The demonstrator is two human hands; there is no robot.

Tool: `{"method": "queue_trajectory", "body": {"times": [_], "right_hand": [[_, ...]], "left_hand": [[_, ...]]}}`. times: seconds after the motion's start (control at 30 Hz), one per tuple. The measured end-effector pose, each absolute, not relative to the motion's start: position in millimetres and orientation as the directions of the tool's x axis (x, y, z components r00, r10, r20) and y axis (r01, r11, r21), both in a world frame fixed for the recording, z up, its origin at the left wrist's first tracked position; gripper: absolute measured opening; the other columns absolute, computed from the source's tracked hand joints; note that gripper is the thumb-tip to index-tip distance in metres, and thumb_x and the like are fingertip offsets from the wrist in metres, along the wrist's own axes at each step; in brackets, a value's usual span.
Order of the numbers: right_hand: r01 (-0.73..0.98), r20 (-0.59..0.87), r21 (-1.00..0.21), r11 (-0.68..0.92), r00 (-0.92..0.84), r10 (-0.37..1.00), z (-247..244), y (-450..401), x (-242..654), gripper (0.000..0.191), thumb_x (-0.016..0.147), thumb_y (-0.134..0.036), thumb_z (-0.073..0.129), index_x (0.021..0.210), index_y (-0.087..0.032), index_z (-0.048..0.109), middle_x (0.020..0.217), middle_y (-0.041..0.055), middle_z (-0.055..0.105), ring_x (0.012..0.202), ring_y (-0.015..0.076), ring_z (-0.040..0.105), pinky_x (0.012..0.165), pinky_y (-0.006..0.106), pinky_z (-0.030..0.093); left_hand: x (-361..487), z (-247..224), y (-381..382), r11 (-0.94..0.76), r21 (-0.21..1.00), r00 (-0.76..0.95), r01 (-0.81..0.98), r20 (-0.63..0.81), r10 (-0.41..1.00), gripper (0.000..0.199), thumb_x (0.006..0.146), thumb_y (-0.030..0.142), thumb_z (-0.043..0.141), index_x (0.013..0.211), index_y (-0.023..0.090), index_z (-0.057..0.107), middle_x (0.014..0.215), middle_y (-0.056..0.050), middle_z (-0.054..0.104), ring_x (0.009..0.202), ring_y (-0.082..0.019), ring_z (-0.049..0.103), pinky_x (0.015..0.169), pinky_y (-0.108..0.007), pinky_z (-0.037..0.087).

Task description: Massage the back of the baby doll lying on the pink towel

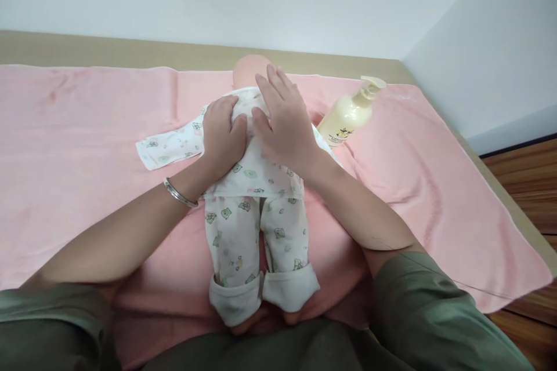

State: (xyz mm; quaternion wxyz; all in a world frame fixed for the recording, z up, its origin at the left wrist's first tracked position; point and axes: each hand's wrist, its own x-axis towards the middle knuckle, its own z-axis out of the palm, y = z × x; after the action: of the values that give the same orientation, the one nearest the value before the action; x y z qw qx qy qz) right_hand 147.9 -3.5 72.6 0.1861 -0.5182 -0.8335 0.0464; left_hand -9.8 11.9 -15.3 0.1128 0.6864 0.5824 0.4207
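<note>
A baby doll [250, 69] lies on a pink towel [96, 110], its bald head away from me and its feet toward me. It wears a white printed top [248, 171] and matching pants [237, 237] with turned-up cuffs. On the left side of the top rests my left hand [224, 133], fingers together and thumb apart, holding nothing. My right hand [287, 122] is over the upper right of the top, fingers stretched out and thumb spread; whether its palm touches the cloth is hard to tell. One sleeve [169, 148] stretches out flat to the left. The doll's face is not visible.
A cream pump bottle [348, 116] lies tilted on the towel to the right of the doll. Behind the towel runs the wooden table edge [130, 49] against a white wall [278, 0]. Brown wood-grain panels [526, 185] stand at the far right.
</note>
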Motion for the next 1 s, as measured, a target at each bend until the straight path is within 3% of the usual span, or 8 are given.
{"method": "queue_trajectory", "body": {"times": [0.17, 0.37, 0.5, 0.6, 0.7, 0.77, 0.9, 1.0], "right_hand": [[0.835, 0.188, -0.326, 0.443, -0.402, 0.896, 53.6, 8.1, 146.8, 0.057, 0.105, -0.023, 0.04, 0.16, -0.011, 0.047, 0.176, 0.0161, 0.037, 0.168, 0.0336, 0.031, 0.139, 0.066, 0.026], [0.825, 0.307, -0.34, 0.451, -0.356, 0.883, 61.0, 5.4, 150.0, 0.059, 0.104, -0.021, 0.042, 0.162, -0.014, 0.044, 0.18, 0.0123, 0.029, 0.17, 0.0266, 0.026, 0.143, 0.051, 0.026], [0.843, 0.225, -0.306, 0.442, -0.387, 0.894, 51.9, 7.1, 146.3, 0.057, 0.102, -0.019, 0.042, 0.157, -0.009, 0.05, 0.176, 0.0161, 0.036, 0.168, 0.0305, 0.032, 0.141, 0.056, 0.026], [0.837, 0.274, -0.282, 0.469, -0.398, 0.876, 48.2, 9.8, 148.3, 0.051, 0.103, -0.019, 0.04, 0.15, -0.014, 0.056, 0.174, 0.0136, 0.04, 0.167, 0.0296, 0.033, 0.14, 0.059, 0.026], [0.836, 0.378, -0.264, 0.48, -0.368, 0.849, 50.6, 9.8, 152.1, 0.05, 0.103, -0.019, 0.039, 0.15, -0.019, 0.056, 0.175, 0.0097, 0.04, 0.166, 0.024, 0.035, 0.14, 0.053, 0.029], [0.831, 0.372, -0.275, 0.484, -0.372, 0.85, 50.0, 8.4, 151.5, 0.051, 0.102, -0.02, 0.043, 0.152, -0.017, 0.055, 0.175, 0.0104, 0.04, 0.165, 0.0231, 0.037, 0.14, 0.047, 0.032], [0.823, 0.272, -0.315, 0.473, -0.399, 0.876, 41.7, 6.8, 143.9, 0.053, 0.103, -0.021, 0.041, 0.153, -0.013, 0.057, 0.172, 0.0114, 0.045, 0.165, 0.0268, 0.039, 0.141, 0.051, 0.029], [0.813, 0.276, -0.329, 0.48, -0.403, 0.873, 37.7, 9.9, 141.1, 0.053, 0.104, -0.023, 0.039, 0.152, -0.014, 0.059, 0.172, 0.0106, 0.046, 0.165, 0.0268, 0.04, 0.141, 0.051, 0.029]], "left_hand": [[1.0, -7.4, 7.3, -0.237, 0.684, -0.18, 0.69, 0.479, 0.859, 0.041, 0.091, 0.027, 0.047, 0.127, 0.024, 0.066, 0.137, -0.01, 0.072, 0.131, -0.03, 0.063, 0.123, -0.052, 0.05], [1.1, -5.4, 5.3, -0.219, 0.688, -0.164, 0.692, 0.444, 0.881, 0.038, 0.094, 0.028, 0.047, 0.128, 0.026, 0.065, 0.141, -0.009, 0.07, 0.137, -0.029, 0.06, 0.126, -0.05, 0.047], [0.4, -7.5, 7.1, -0.226, 0.696, -0.158, 0.682, 0.441, 0.883, 0.043, 0.093, 0.028, 0.045, 0.132, 0.024, 0.063, 0.142, -0.011, 0.069, 0.138, -0.031, 0.06, 0.128, -0.052, 0.044], [1.1, -6.9, 7.0, -0.23, 0.704, -0.162, 0.672, 0.443, 0.881, 0.045, 0.091, 0.029, 0.047, 0.132, 0.023, 0.063, 0.143, -0.012, 0.069, 0.137, -0.033, 0.06, 0.128, -0.054, 0.044], [1.0, -5.1, 5.7, -0.232, 0.689, -0.151, 0.687, 0.448, 0.881, 0.042, 0.092, 0.03, 0.047, 0.129, 0.024, 0.065, 0.142, -0.011, 0.07, 0.137, -0.031, 0.06, 0.127, -0.052, 0.046], [0.3, -5.1, 5.4, -0.237, 0.675, -0.146, 0.698, 0.458, 0.877, 0.041, 0.093, 0.031, 0.047, 0.129, 0.025, 0.065, 0.141, -0.01, 0.07, 0.136, -0.031, 0.061, 0.126, -0.051, 0.047], [-1.8, -9.8, 7.7, -0.266, 0.649, -0.122, 0.713, 0.488, 0.864, 0.039, 0.097, 0.035, 0.046, 0.13, 0.027, 0.066, 0.14, -0.009, 0.072, 0.135, -0.03, 0.062, 0.124, -0.051, 0.048], [-2.5, -13.2, 9.8, -0.273, 0.647, -0.109, 0.712, 0.486, 0.867, 0.039, 0.1, 0.04, 0.045, 0.131, 0.027, 0.066, 0.142, -0.009, 0.071, 0.138, -0.031, 0.061, 0.125, -0.052, 0.046]]}}
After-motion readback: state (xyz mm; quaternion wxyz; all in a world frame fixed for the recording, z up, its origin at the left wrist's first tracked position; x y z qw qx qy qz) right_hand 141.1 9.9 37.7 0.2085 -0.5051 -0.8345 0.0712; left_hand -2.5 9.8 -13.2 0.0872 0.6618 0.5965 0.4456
